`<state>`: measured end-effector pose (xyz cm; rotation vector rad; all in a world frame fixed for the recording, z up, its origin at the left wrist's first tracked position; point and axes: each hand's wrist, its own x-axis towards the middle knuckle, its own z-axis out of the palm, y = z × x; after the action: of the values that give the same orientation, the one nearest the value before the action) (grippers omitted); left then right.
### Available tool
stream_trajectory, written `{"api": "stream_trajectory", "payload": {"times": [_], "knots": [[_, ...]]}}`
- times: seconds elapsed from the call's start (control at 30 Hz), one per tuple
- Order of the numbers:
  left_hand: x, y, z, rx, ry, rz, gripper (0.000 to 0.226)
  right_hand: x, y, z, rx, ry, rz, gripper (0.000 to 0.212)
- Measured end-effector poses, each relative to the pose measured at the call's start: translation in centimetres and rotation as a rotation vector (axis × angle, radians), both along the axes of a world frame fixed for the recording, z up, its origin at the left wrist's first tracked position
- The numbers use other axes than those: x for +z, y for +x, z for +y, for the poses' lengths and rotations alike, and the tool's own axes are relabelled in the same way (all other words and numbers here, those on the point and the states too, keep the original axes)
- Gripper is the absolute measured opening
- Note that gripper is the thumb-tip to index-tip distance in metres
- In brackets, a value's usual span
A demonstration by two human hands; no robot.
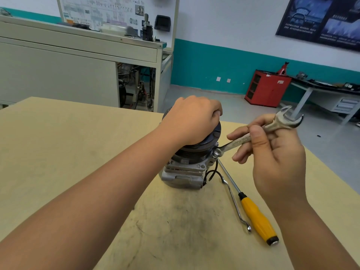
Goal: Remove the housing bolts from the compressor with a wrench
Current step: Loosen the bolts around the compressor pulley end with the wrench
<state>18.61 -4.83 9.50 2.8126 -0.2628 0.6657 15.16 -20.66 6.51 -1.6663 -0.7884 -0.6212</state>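
Note:
A grey metal compressor (185, 172) stands upright on the wooden table (78, 145), its black pulley on top. My left hand (191, 119) grips the pulley from above and covers most of it. A silver double-ended wrench (236, 142) slants from the compressor up to the right. Its lower end sits on a housing bolt (215, 153) at the compressor's upper right edge. My right hand (272, 151) holds the wrench shaft near the free open-jaw end, thumb over the shaft and fingers curled beneath. A black wire hangs at the compressor's right side.
A yellow-handled screwdriver (257, 217) and a bent silver rod (234, 203) lie on the table right of the compressor. Beyond the table are a grey cabinet bench (78, 61), a red tool cabinet (266, 88) and another workbench at the right.

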Motion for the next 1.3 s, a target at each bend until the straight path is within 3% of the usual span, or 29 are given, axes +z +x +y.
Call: {"api": "stream_trajectory", "payload": {"times": [0.1,0.3,0.43,0.77,0.97,1.1,1.23,1.3], "knots": [[0.0,0.0,0.0,0.004,0.001,0.003,0.033,0.3,0.3,-0.3,0.103,0.076,0.128,0.013],[0.1,-0.1,0.0,0.003,0.004,0.005,0.033,0.6,0.8,0.1,0.092,0.044,0.193,0.026],[0.1,-0.1,0.0,0.004,0.001,0.004,0.032,0.9,1.4,0.4,0.009,-0.018,0.160,0.012],[0.3,-0.4,-0.1,0.001,0.021,-0.019,0.021,3.1,2.0,0.8,0.016,-0.239,0.156,0.024],[0.5,-0.6,0.0,-0.030,-0.023,-0.008,0.016,2.7,1.6,1.4,0.118,-0.189,0.196,0.025],[0.4,-0.4,-0.1,0.010,-0.015,-0.004,0.025,2.0,1.1,1.4,0.147,-0.214,0.162,0.018],[0.2,-0.2,0.0,-0.008,-0.024,-0.016,0.017,1.3,0.8,1.1,0.144,-0.221,0.132,0.017],[0.1,-0.1,0.0,-0.007,-0.007,-0.014,0.027,1.0,0.7,0.7,0.127,-0.186,0.098,0.015]]}}
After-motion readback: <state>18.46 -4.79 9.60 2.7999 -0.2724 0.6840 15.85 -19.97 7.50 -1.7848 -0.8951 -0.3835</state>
